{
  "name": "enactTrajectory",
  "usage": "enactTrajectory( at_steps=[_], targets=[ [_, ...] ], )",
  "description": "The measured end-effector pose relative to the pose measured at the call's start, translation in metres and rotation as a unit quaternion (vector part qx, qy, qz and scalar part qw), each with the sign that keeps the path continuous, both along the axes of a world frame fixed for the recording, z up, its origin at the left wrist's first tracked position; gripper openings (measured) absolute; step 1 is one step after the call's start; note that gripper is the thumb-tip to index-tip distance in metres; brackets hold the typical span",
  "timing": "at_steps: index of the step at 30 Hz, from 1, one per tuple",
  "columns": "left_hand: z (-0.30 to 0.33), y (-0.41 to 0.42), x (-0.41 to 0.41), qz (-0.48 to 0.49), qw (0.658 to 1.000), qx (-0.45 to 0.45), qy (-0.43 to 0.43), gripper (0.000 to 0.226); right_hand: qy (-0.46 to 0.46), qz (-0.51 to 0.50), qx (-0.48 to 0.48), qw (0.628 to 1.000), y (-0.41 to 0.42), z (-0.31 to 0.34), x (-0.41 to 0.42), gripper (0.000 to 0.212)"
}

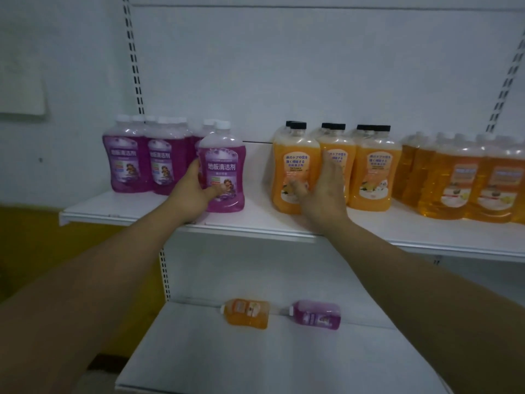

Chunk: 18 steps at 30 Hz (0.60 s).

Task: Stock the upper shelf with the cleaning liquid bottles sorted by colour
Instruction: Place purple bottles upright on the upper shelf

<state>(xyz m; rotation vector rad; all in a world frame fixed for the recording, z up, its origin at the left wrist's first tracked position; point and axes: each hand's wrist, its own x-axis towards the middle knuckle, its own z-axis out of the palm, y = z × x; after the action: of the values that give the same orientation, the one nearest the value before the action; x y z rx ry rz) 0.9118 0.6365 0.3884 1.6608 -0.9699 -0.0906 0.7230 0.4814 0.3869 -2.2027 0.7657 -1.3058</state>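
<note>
On the upper shelf point(255, 220), my left hand point(190, 194) grips a purple bottle point(223, 172) to join its group; my right hand point(321, 191), fingers straight, steadies the orange bottles point(295, 169).

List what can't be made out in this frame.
- Head view: amber bottles run past the right edge, so their count is unknown.
- Rear purple bottles are hidden behind the front ones.
- Label print on the lying orange bottle is too small.
- Right hand hides its contact with the opaque orange bottles.
</note>
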Motion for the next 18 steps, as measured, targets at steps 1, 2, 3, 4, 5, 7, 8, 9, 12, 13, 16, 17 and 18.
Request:
enactTrajectory(
  at_steps=[1,2,3,4,5,7,8,9,12,13,16,17,18],
  targets=[
    [0.001,0.004,0.002,0.003,1.0,0.006,-0.001,0.065,-0.005,-0.015,-0.034,0.999,0.005,0.001,-0.002,0.074],
    [0.001,0.008,0.004,0.005,1.0,0.011,-0.001,0.064,-0.009,-0.022,-0.074,0.997,0.011,0.003,-0.004,0.07],
    [0.002,0.013,0.006,0.006,1.0,0.015,-0.001,0.064,-0.013,-0.02,-0.117,0.993,0.018,0.005,-0.005,0.063],
    [0.003,0.018,0.009,0.007,1.0,0.015,0.0,0.063,-0.012,-0.006,-0.154,0.988,0.026,0.006,-0.004,0.057],
    [0.004,0.024,0.012,0.01,1.0,0.015,-0.001,0.062,0.002,0.018,-0.181,0.983,0.032,0.006,-0.001,0.05],
    [0.005,0.035,0.018,0.022,1.0,0.018,-0.01,0.061,0.086,0.076,-0.188,0.976,0.046,0.007,0.009,0.043],
    [0.006,0.041,0.022,0.03,0.999,0.022,-0.017,0.062,0.143,0.097,-0.173,0.97,0.053,0.007,0.014,0.043],
    [0.006,0.046,0.028,0.037,0.999,0.024,-0.022,0.063,0.202,0.108,-0.149,0.962,0.06,0.007,0.021,0.046],
    [0.006,0.063,0.047,0.049,0.998,0.018,-0.032,0.062,0.355,0.094,-0.073,0.927,0.078,0.004,0.044,0.065],
    [0.007,0.069,0.054,0.045,0.998,0.018,-0.034,0.061,0.391,0.084,-0.064,0.914,0.083,0.003,0.053,0.07],
    [0.011,0.091,0.076,0.019,0.999,0.025,-0.038,0.059,0.462,0.056,-0.043,0.884,0.099,-0.001,0.083,0.079],
    [0.011,0.1,0.085,0.013,0.999,0.027,-0.04,0.059,0.476,0.048,-0.037,0.877,0.105,-0.002,0.093,0.08],
    [0.012,0.107,0.095,0.009,0.999,0.028,-0.039,0.06,0.486,0.043,-0.033,0.873,0.11,-0.001,0.103,0.081]
  ],
)
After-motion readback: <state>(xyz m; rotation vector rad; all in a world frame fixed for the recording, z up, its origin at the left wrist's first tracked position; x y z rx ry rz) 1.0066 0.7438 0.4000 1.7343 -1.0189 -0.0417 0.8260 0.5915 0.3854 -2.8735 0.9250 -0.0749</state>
